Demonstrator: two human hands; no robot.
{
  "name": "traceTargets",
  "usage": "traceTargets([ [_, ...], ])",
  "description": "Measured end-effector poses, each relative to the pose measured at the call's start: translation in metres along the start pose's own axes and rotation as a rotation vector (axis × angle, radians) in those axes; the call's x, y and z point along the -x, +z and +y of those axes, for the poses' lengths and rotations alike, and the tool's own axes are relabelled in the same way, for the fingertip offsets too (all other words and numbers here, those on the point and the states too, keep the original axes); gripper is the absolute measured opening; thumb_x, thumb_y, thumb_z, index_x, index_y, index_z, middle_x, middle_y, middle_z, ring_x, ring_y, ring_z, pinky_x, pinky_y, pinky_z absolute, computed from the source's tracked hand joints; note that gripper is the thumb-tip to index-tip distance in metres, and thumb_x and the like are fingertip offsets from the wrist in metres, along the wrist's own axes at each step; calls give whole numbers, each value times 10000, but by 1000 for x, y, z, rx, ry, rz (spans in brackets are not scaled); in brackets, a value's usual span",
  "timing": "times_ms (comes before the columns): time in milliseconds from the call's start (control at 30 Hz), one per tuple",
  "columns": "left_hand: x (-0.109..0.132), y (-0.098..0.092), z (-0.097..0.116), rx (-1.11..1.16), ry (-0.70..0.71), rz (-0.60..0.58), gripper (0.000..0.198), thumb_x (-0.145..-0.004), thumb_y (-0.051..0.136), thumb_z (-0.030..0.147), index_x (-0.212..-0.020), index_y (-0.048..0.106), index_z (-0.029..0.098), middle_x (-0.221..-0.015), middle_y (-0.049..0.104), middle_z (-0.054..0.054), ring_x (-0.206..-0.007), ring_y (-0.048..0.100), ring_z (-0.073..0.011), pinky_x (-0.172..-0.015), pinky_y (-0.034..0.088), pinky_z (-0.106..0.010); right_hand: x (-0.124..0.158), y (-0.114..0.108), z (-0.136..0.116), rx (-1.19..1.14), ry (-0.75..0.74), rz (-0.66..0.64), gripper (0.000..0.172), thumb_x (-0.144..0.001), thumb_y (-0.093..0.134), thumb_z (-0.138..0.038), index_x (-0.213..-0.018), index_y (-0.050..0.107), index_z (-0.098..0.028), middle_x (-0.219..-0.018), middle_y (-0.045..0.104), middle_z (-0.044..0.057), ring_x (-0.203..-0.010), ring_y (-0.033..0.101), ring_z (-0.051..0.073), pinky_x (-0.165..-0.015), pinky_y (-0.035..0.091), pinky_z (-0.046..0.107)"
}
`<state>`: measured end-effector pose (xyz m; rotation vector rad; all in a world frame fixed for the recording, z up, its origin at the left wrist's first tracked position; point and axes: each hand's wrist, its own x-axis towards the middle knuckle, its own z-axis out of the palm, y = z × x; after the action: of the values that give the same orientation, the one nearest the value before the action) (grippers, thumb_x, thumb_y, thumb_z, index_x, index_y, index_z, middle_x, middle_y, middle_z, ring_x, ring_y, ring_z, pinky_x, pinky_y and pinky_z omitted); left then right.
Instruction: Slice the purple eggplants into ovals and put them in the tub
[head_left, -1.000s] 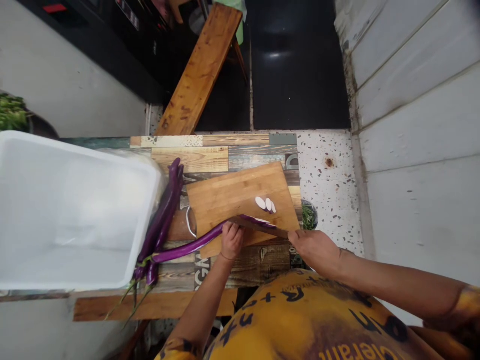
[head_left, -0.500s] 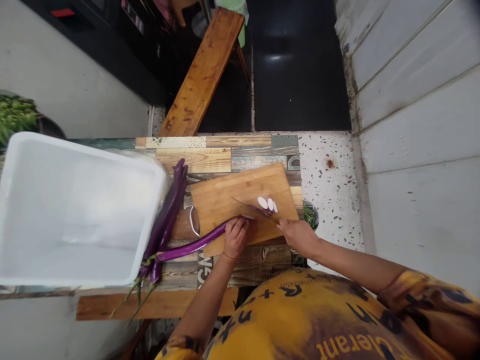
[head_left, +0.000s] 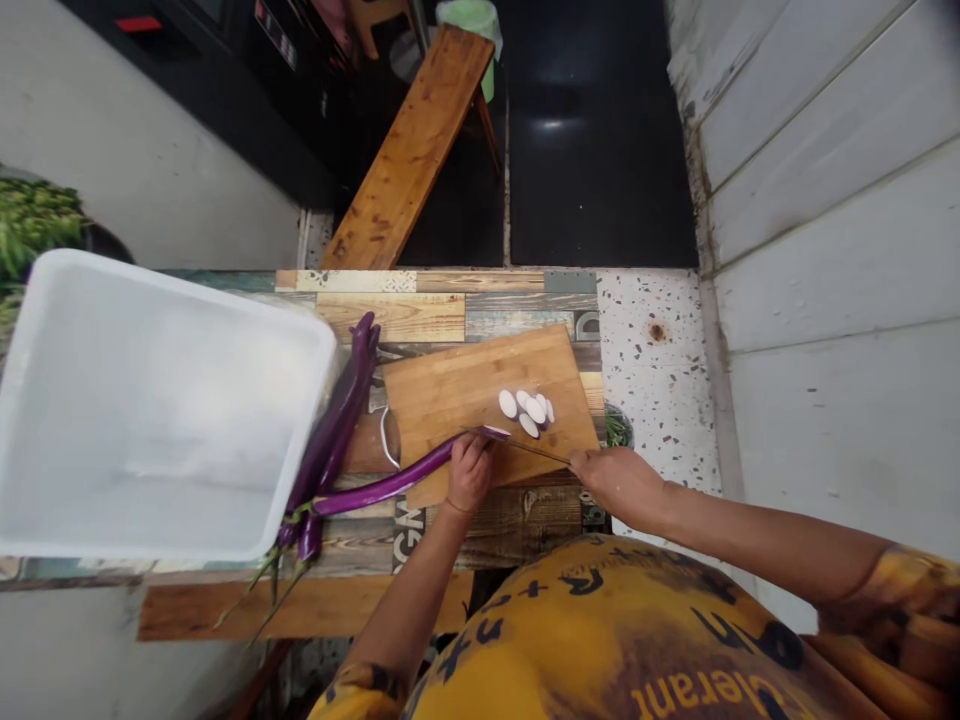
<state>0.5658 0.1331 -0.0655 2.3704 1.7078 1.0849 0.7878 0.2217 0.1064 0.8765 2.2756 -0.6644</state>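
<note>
My left hand (head_left: 470, 475) grips a long, thin purple eggplant (head_left: 382, 485) near its cut end, which lies on a bamboo cutting board (head_left: 450, 385). My right hand (head_left: 619, 485) holds a kitchen knife (head_left: 536, 450), seen nearly edge-on, with its blade beside the eggplant's tip. Several white-fleshed eggplant slices (head_left: 525, 407) lie in a small heap on the board, just beyond the blade. More whole purple eggplants (head_left: 334, 430) lie left of the board, partly under a white plastic tub (head_left: 195, 293).
The board sits on a table with a patchwork wood pattern (head_left: 390, 317), with a white cord (head_left: 385, 440) beside it. To the right are a speckled terrazzo counter (head_left: 656, 400) and a bowl of green herbs (head_left: 616, 428). A wooden plank (head_left: 409, 150) leans beyond the table.
The knife has swung from above the slices back to the eggplant's tip, now edge-on. The slices have increased and spread out. My left hand still grips the eggplant.
</note>
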Motion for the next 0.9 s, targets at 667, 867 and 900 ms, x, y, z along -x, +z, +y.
traceTargets([
  [667,-14,-4,4,-40,-39,-19,206,-872,576,150,-1061,643,194,-995,672,-94,-1013,572,-196,-851,400,-338,13,10,9,-18,116,101,148,-902,408,-89,-949,545,-120,-816,675,92,-720,654,193,-551,372,270],
  [867,-13,-7,3,-55,-38,-42,135,-867,544,108,-877,657,180,-890,663,-93,-967,550,-210,-790,356,-330,34,11,-2,-17,70,68,195,-807,455,-11,-947,536,-121,-860,668,104,-784,654,209,-598,420,283],
  [900,-14,-7,3,-60,-39,-47,127,-864,544,105,-847,650,173,-880,658,-96,-960,547,-210,-782,354,-329,34,12,-3,-21,74,62,190,-816,448,-14,-947,536,-120,-871,668,110,-794,655,211,-601,423,286],
])
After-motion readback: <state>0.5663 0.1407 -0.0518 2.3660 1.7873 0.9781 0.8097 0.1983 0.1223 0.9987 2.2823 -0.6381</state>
